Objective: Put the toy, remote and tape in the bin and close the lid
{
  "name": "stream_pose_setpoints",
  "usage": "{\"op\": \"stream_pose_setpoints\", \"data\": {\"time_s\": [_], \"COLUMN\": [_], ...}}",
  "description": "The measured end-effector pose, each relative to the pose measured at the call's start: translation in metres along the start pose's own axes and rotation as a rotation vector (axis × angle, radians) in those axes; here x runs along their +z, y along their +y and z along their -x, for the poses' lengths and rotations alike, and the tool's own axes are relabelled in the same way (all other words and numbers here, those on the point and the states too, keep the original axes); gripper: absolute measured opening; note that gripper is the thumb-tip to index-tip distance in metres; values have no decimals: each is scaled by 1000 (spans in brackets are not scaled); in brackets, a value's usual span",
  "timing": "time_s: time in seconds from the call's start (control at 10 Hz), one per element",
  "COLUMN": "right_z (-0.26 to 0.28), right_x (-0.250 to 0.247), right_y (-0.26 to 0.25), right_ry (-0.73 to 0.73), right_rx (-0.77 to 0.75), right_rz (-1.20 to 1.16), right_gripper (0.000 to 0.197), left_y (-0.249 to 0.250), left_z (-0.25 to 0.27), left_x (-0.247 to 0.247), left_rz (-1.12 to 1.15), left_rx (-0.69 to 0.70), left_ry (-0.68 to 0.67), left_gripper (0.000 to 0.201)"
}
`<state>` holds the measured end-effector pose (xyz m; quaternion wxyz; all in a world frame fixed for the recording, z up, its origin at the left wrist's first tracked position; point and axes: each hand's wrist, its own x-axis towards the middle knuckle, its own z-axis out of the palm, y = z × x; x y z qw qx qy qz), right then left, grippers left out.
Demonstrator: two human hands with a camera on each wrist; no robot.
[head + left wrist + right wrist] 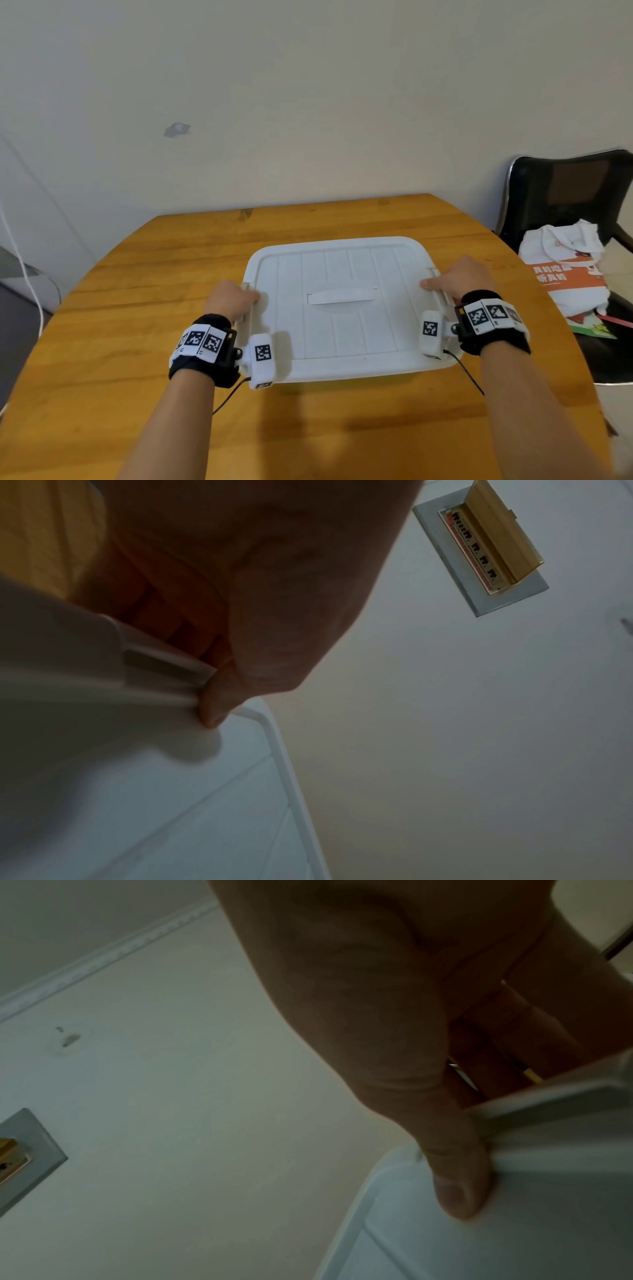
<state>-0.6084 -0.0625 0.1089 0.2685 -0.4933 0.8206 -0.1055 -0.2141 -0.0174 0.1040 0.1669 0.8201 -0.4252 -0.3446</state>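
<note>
A white bin (pixel 346 375) stands mid-table with its ribbed white lid (pixel 342 270) lying flat on top. My left hand (pixel 236 299) grips the lid's left edge, thumb on top and fingers curled round the side latch (pixel 164 664). On the opposite edge my right hand (pixel 459 279) holds the same way, its thumb (pixel 459 1191) pressed on the lid (pixel 548 1231) and its fingers behind the latch (pixel 548 1093). The left thumb (pixel 217 707) also presses the lid (pixel 171 804). No toy, remote or tape shows in any view.
The bin sits on a round wooden table (pixel 137 274) against a pale wall. To the right stands a black chair (pixel 565 192) holding a white and orange bag (pixel 565 274). A wall panel with a gold flap (pixel 493 547) hangs higher up.
</note>
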Motion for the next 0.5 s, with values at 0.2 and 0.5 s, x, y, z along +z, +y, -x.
{"op": "stream_pose_setpoints", "data": {"time_s": [0.2, 0.5], "right_z": [3, 33], "right_x": [1, 4], "right_y": [1, 16], "right_ry": [-2, 36], "right_rx": [1, -35], "right_rz": [-45, -351], "right_gripper": [44, 61], "left_y": [-1, -28], "left_z": [-2, 38], "left_x": [-1, -10], "left_rz": [76, 370], "left_rx": [-23, 99], "left_ry": [-24, -156], "left_gripper": [29, 32]}}
